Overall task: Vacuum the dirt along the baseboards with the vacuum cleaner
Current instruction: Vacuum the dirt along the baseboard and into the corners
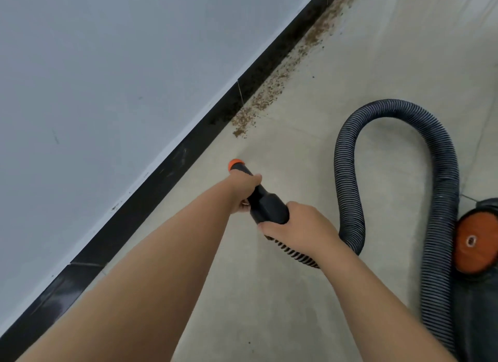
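Note:
Both hands hold the vacuum's black nozzle (265, 204), whose orange tip (235, 164) points at the floor near the black baseboard (172, 162). My left hand (242, 190) grips the nozzle near the tip. My right hand (299, 227) grips its wider rear end where the ribbed black hose (390, 113) joins. A trail of brown dirt (269, 92) lies along the baseboard, beginning a short way beyond the tip and running to the top of the view. The hose loops up and back down to the vacuum body (482, 254) at the right edge.
A pale grey wall (107, 65) rises above the baseboard on the left. The floor (296, 307) is light beige tile. The vacuum body, dark with an orange wheel (474, 240), stands on the floor at my right.

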{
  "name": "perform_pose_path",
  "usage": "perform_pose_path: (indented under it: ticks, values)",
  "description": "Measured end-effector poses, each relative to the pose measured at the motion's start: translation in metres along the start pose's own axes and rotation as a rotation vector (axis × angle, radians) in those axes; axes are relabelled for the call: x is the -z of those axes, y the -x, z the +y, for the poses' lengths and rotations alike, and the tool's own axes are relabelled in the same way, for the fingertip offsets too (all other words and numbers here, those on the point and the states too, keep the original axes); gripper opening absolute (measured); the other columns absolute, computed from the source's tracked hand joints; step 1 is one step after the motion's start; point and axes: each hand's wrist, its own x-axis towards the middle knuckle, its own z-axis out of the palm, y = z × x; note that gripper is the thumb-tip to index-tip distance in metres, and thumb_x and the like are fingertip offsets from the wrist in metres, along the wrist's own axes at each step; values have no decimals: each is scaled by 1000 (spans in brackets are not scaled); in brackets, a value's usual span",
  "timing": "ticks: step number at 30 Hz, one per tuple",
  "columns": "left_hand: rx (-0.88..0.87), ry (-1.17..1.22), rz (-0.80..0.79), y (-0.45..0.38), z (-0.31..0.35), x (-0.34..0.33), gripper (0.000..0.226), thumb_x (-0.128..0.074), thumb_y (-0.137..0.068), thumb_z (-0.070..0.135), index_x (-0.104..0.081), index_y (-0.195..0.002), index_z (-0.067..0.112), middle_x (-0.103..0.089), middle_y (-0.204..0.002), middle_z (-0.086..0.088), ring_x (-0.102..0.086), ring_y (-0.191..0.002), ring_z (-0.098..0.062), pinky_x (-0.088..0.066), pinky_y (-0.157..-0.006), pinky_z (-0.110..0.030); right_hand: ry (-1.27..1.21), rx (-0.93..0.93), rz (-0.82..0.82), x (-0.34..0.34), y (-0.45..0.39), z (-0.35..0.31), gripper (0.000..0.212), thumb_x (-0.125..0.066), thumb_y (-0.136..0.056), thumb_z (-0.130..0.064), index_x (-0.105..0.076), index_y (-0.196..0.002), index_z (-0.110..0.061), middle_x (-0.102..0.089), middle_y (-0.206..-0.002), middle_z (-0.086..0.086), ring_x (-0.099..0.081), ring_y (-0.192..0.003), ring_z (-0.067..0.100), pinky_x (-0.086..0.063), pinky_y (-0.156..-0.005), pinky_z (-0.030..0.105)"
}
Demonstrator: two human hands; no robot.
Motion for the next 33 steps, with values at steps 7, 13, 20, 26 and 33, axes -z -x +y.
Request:
perform_pose_path:
  ticks: [7, 13, 20, 26, 33]
  values:
    - [-49, -117, -10, -1, 23, -12, 31, -51, -92, 19, -37, -117, 8, -50, -121, -16, -54, -103, -29, -50, -78, -35, -77, -76, 77, 5, -4, -2, 34, -59, -77, -50, -49, -86, -20, -55, -74, -7, -55, -68, 15, -39, -53, 25]
    - [-80, -96, 42, -37, 31, 4, 59, -51, -90, 16, -20, -139, 7, -40, -108, -12, -47, -94, -28, -45, -72, -35, -42, -76, 75, -9, -32, -19, 39, -58, -77, -53, -47, -91, -18, -53, -75, -7, -57, -72, 16, -41, -57, 26]
    - [-155, -114, 49, -82, 34, 18, 69, -49, -91, 17, -7, -146, 9, -44, -130, -18, -49, -112, -37, -49, -87, -43, 4, -119, 99, -27, -70, -32, 41, -60, -77, -55, -42, -89, -19, -48, -72, -10, -53, -69, 14, -39, -53, 24]
    - [-198, -36, 52, -103, 50, 34, 67, -50, -89, 12, -15, -146, 12, -49, -127, -14, -52, -105, -32, -46, -89, -37, 20, -121, 85, -22, -97, -51, 38, -63, -78, -51, -41, -83, -21, -49, -74, -9, -48, -63, 6, -35, -50, 21]
    - [-139, -45, 34, -103, 52, 50, 66, -49, -90, 13, -14, -146, 13, -48, -131, -15, -55, -109, -32, -38, -74, -31, 93, -212, 23, -16, -96, -73, 36, -63, -76, -52, -39, -79, -25, -52, -75, -9, -51, -65, 7, -40, -57, 23]
